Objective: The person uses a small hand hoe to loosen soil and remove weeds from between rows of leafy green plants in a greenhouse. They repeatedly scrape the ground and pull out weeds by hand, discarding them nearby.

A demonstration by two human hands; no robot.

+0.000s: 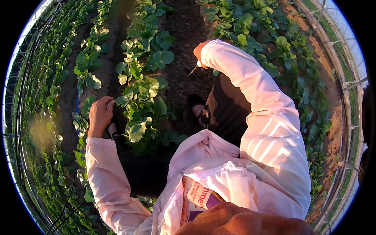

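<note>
My left hand (100, 114) is at the left, beside a row of broad-leaved green seedlings (87, 106). Its fingers curl downward and hide whatever may be between them. Farther forward, my right hand (201, 54) is closed around a small hand tool (192, 70) with a pale end and a thin shaft angled toward the soil. The sleeve cuff covers part of that hand, and the tool's working end is hard to make out. Between my legs runs a leafy crop row (147, 88), partly sunlit.
A bare soil furrow (185, 29) runs forward between crop rows. More leafy plants (282, 44) grow on the right. A blue line (78, 100) lies by the left row. Curved frame pipes (337, 67) edge the field. My shoe (195, 101) stands in the furrow.
</note>
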